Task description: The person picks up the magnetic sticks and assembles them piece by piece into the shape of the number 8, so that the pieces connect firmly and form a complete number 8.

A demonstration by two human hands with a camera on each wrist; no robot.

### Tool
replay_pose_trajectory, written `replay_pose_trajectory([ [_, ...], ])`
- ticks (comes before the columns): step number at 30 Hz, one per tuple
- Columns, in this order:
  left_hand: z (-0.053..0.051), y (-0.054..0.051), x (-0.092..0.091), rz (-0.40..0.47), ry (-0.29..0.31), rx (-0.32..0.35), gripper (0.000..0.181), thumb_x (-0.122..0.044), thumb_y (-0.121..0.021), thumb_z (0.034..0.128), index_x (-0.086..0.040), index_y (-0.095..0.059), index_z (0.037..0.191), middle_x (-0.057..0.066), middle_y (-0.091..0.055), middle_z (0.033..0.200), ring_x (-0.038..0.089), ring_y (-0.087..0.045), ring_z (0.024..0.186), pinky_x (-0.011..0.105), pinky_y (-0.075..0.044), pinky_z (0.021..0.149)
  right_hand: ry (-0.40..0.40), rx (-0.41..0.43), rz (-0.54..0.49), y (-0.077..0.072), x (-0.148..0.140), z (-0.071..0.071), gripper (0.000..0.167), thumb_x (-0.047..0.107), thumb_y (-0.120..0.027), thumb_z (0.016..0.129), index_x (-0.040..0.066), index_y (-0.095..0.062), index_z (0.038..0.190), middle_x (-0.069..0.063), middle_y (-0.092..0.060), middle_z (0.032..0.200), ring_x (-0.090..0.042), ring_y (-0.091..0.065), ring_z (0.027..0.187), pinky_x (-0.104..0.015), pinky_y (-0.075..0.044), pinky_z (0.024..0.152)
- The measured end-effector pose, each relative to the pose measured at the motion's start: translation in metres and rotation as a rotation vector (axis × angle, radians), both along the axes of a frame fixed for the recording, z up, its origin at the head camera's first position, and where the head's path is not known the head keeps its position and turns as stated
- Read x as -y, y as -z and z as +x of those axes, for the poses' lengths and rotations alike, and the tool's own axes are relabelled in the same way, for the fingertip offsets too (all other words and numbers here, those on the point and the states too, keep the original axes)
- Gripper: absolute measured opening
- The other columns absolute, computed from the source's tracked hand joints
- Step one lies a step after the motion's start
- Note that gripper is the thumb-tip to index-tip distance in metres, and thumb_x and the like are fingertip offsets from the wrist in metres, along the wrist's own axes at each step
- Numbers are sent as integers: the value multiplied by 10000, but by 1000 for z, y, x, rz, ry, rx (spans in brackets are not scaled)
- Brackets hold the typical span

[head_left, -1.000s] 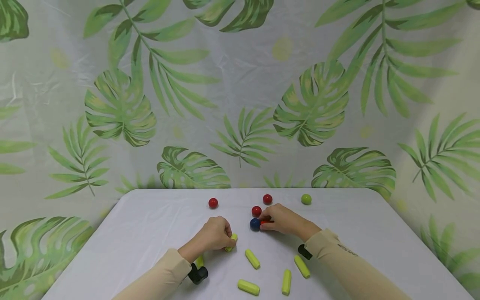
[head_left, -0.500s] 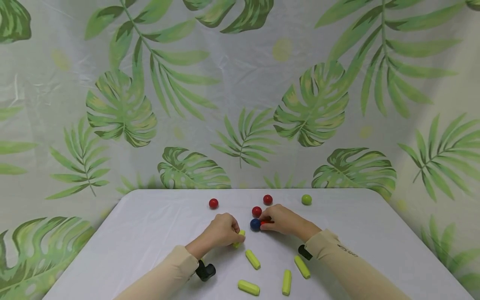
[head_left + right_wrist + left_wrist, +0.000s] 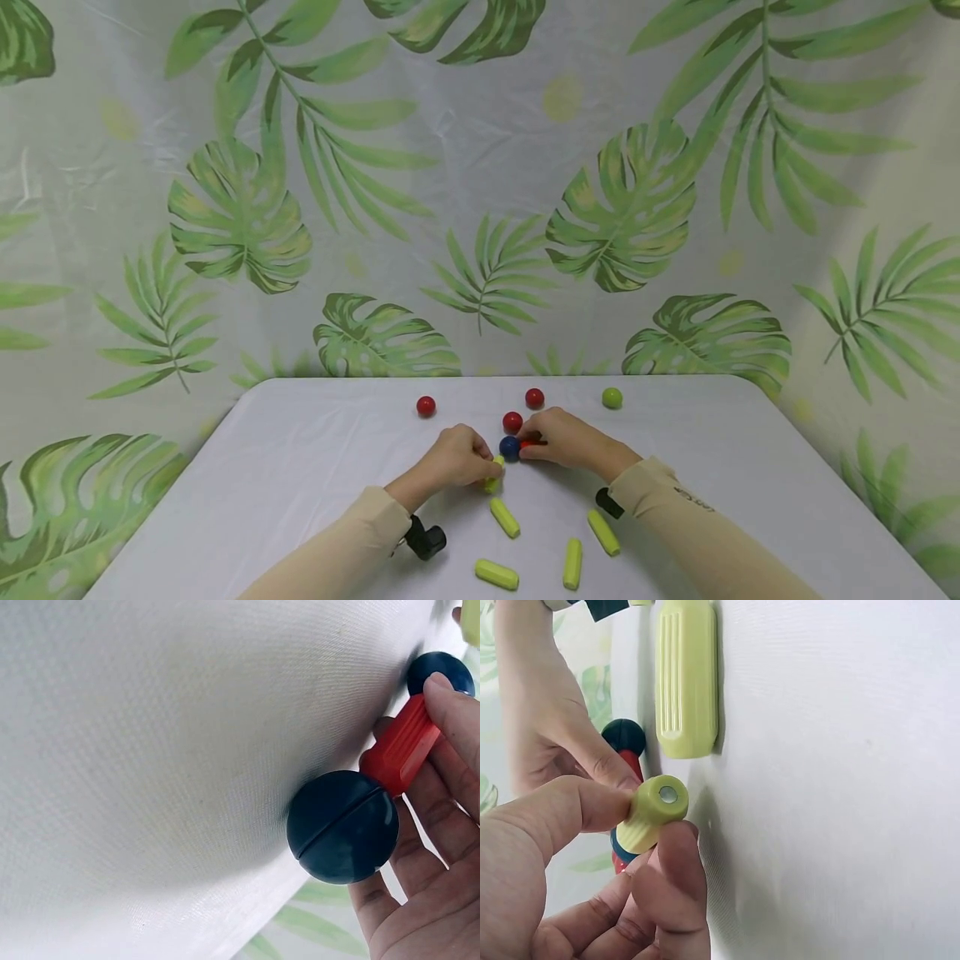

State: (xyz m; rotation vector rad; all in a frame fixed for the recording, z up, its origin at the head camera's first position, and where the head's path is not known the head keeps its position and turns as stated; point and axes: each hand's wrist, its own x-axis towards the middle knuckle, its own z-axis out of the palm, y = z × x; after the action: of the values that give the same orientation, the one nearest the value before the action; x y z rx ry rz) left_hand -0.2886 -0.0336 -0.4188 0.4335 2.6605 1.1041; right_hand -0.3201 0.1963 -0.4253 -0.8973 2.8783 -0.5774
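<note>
Left hand (image 3: 459, 457): thumb and fingers pinch a yellow-green rod (image 3: 646, 823), a silvery disc (image 3: 668, 795) showing in its end face. Right hand (image 3: 566, 437): grasps a red rod (image 3: 403, 746), which carries a dark blue ball (image 3: 343, 826) at one end and a second blue ball (image 3: 442, 664) at the other. The pinched rod is just beside the second ball; contact cannot be determined. Nearer the person, four further rods (image 3: 505, 517) lie apart on the white-covered bench (image 3: 300, 467). Beyond the hands: three red balls (image 3: 513, 422) and, towards the far right, one green ball (image 3: 612, 397). A leaf-patterned backdrop (image 3: 495, 167) stands behind the bench.
</note>
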Motion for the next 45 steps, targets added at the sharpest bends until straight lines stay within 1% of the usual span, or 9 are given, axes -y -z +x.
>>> replay_pose_trajectory([
  [3,0,1,-2,30,-12,28,167,-191,-860,884,-74,-760,819,4,-683,670,106,-610,609,222,-502,587,-4,3,-4,0,0,0,163,163,-817,962,71,-814,1096,8,-796,1003,-63,-662,887,-320,-607,883],
  [10,1,4,-5,91,-15,86,140,-165,-845,874,-72,-779,793,15,-708,641,88,-670,586,219,-554,587,3,5,2,-1,0,0,171,167,-817,962,72,-814,1104,8,-795,1007,-63,-653,879,-323,-610,887],
  [14,0,4,-9,116,-33,124,140,-151,-850,870,-61,-774,794,26,-714,651,84,-695,581,217,-578,602,0,3,2,-1,1,1,169,167,-819,960,77,-815,1103,12,-796,1010,-52,-648,875,-306,-607,878],
  [20,-1,4,-13,134,-55,179,149,-154,-856,881,-58,-753,833,44,-711,689,83,-689,576,208,-588,613,-16,-4,-2,-3,1,2,178,178,-819,961,73,-815,1104,14,-797,1010,-31,-630,859,-276,-597,854],
  [26,-1,4,-14,133,-53,179,158,-166,-856,886,-62,-762,813,46,-716,664,82,-679,559,196,-568,601,-25,-7,-9,-3,0,2,190,187,-827,955,68,-815,1102,17,-795,1002,-31,-620,847,-269,-591,842],
  [31,-1,5,-15,140,-63,185,154,-162,-857,888,-58,-766,822,43,-719,662,76,-685,554,189,-563,593,-22,-7,-6,-2,0,2,192,178,-830,951,60,-815,1102,11,-793,994,-38,-612,841,-265,-585,840],
  [38,-1,6,-16,194,-78,228,176,-163,-877,884,-54,-759,809,30,-724,637,53,-690,537,156,-537,575,-4,-11,12,-2,0,2,194,175,-828,953,68,-815,1114,9,-794,1014,-47,-615,855,-289,-593,863],
  [45,1,8,-15,210,-82,230,215,-192,-893,881,-66,-746,789,15,-713,630,53,-684,530,152,-528,575,20,-2,13,-2,2,2,192,173,-831,951,72,-815,1114,10,-787,1009,-64,-607,853,-309,-594,872],
])
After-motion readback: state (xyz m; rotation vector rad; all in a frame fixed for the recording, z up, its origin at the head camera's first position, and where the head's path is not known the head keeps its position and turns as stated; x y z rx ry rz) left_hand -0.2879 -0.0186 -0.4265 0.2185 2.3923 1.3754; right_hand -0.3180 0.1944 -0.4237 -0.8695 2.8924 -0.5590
